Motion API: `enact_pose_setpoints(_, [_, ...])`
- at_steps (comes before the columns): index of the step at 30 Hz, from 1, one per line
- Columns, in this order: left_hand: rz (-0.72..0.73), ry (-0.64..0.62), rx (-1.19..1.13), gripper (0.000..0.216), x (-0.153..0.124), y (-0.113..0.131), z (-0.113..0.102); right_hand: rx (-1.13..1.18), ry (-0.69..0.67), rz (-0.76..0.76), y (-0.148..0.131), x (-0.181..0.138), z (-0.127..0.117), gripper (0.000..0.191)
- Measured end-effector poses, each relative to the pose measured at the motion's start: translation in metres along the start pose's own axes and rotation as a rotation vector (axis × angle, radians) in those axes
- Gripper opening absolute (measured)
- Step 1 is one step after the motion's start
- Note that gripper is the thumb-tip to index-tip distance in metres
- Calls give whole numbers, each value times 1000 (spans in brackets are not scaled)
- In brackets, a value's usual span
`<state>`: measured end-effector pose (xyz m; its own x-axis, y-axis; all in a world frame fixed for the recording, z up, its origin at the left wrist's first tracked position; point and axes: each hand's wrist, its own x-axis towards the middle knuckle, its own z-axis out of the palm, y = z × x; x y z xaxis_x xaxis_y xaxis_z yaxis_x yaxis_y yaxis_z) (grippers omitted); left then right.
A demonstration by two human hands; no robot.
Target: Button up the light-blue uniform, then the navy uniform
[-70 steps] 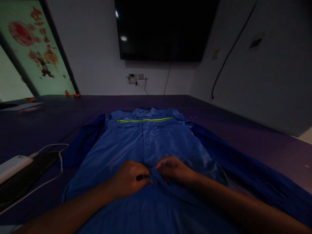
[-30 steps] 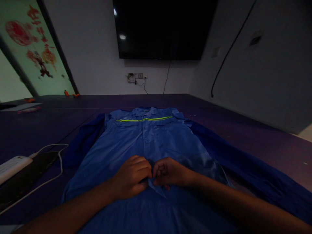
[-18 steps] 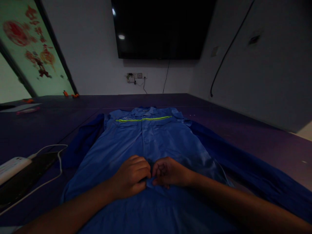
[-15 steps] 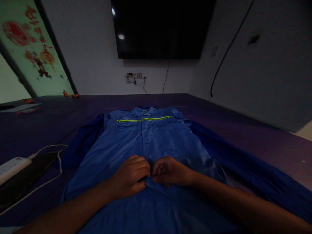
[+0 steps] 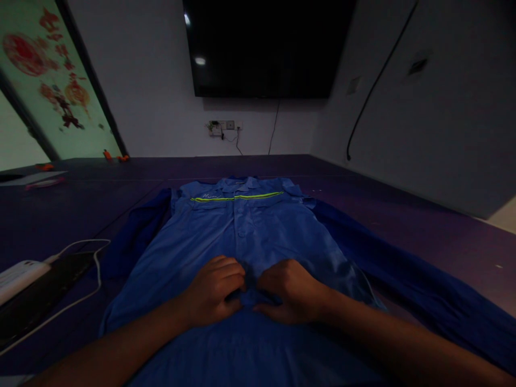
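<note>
A blue work shirt (image 5: 209, 228) with a yellow-green stripe across the chest is spread front side up, collar away from me, with its darker blue sleeves out to both sides. At the lower part of its button front, my left hand (image 5: 215, 290) is closed on the cloth with curled fingers. Just to the right, across a small gap, my right hand (image 5: 292, 290) has its fingers bent down and its thumb against the same front, gripping the fabric. The fingertips and any button between them are partly hidden in shadow.
The shirt lies on a purple surface (image 5: 403, 215). At left are a white power strip (image 5: 24, 277), its white cable (image 5: 99, 269) and a dark flat object (image 5: 52, 293). Small orange items (image 5: 123, 158) stand far left. A large black screen (image 5: 270, 48) hangs on the wall.
My right hand has turned palm down, its curled fingers coming over onto the cloth. My left hand keeps nearly the same place. The shirt lies as before.
</note>
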<state>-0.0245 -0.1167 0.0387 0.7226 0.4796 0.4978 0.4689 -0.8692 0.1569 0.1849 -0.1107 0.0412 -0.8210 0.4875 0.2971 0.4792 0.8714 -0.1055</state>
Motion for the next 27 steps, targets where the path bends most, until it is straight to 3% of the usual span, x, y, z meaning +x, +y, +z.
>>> enact_pose_setpoints(13, [7,-53,41,22,1,-1,1,-126,18,-79,-1,0,7,20])
enact_pose_setpoints(21, [58,-34,147,24,-1,0,3,-115,-55,59,-4,4,1,26])
enact_pose_setpoints(27, [84,-30,164,26,-1,1,4,-174,-109,-31,-3,3,4,28])
